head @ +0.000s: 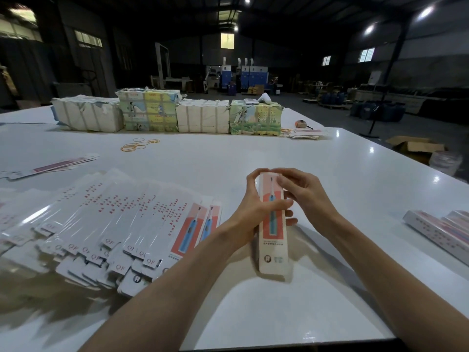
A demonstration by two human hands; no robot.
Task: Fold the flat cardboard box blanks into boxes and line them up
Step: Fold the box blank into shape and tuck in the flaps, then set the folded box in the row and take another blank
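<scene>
So both hands are on one long box [273, 235] out over the white table [330, 174]: the left hand [253, 212] wraps its thumb across the front and grips it mid-length, while the right hand [302, 191] curls around the far end, fingers pinching at the top flap. Flat blanks [121, 224] are fanned out in a messy pile just to the left, some finished boxes [441, 229] lie at the right edge, and wrapped bundles [167, 114] sit in a row at the back with rubber bands [138, 145] in front of them.
</scene>
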